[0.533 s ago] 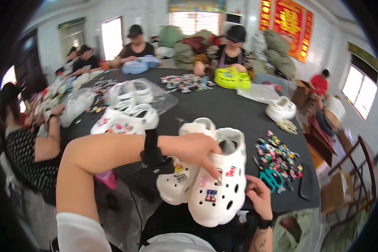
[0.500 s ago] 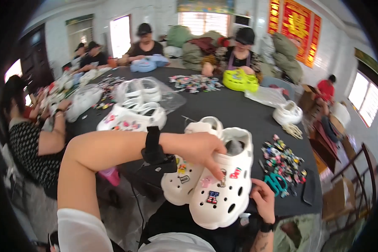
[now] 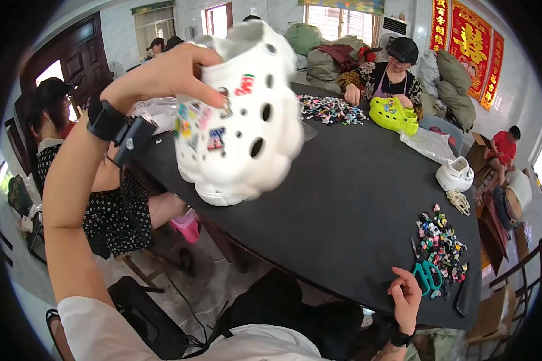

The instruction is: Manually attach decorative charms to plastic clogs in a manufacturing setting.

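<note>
My left hand [image 3: 168,75] grips a pair of chunky white clogs [image 3: 268,144] by the heel opening and holds them up over the table's left part, toes down. Colourful charms [image 3: 215,139] dot the front clog; the other is mostly hidden behind it. My right hand [image 3: 407,295] rests at the table's near edge, fingers loosely bent and apart, holding nothing. Just beside it lie teal-handled scissors [image 3: 426,279] and a heap of small colourful charms [image 3: 438,234].
Across the black table [image 3: 343,198], a person [image 3: 397,78] sits with a yellow-green clog [image 3: 394,114] and a charm pile [image 3: 331,111]. A white clog [image 3: 454,174] with cord [image 3: 459,203] stands at the right. Another person [image 3: 54,120] sits at my left.
My left hand has lifted the white clogs from in front of me up and to the left. My right hand, formerly next to the clogs, is now apart from them. The view has shifted.
</note>
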A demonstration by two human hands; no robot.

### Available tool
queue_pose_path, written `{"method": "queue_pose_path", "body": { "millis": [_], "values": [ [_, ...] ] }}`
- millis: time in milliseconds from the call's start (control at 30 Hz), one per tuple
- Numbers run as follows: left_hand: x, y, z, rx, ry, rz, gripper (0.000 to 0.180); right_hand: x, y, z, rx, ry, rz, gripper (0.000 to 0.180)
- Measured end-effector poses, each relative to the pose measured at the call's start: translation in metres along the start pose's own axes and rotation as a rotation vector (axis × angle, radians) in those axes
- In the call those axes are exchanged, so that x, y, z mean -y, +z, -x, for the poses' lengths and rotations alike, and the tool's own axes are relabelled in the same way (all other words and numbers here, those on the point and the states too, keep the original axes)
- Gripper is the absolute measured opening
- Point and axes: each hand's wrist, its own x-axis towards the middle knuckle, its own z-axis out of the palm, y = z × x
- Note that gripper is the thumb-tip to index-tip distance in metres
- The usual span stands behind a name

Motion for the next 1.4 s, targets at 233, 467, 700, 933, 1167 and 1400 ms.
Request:
{"method": "queue_pose_path", "body": {
  "millis": [233, 467, 700, 933, 1167, 1400],
  "values": [
    [0.113, -0.062, -0.009, -0.277, 0.202, -0.845, 0.043, -0.003, 0.004, 0.000, -0.024, -0.002, 0.137, 0.030],
    [0.219, -0.079, -0.027, -0.046, 0.247, -1.136, 0.037, 0.005, 0.004, 0.005, -0.068, 0.025, 0.229, 0.030],
    [0.338, -0.090, -0.044, 0.280, -0.141, -1.007, 0.049, 0.011, 0.013, -0.005, -0.025, 0.003, 0.256, 0.030],
    [0.473, -0.069, -0.026, -0.320, 0.012, -1.243, 0.066, 0.013, 0.006, -0.003, -0.003, -0.086, 0.262, 0.028],
    [0.482, -0.007, -0.048, -0.475, -0.030, -0.583, 0.065, 0.008, 0.009, -0.003, -0.019, -0.101, 0.295, 0.027],
    [0.439, 0.000, -0.043, -0.684, -0.001, -0.510, 0.060, 0.009, 0.009, -0.004, -0.002, -0.145, 0.355, 0.027]
  ]
}}
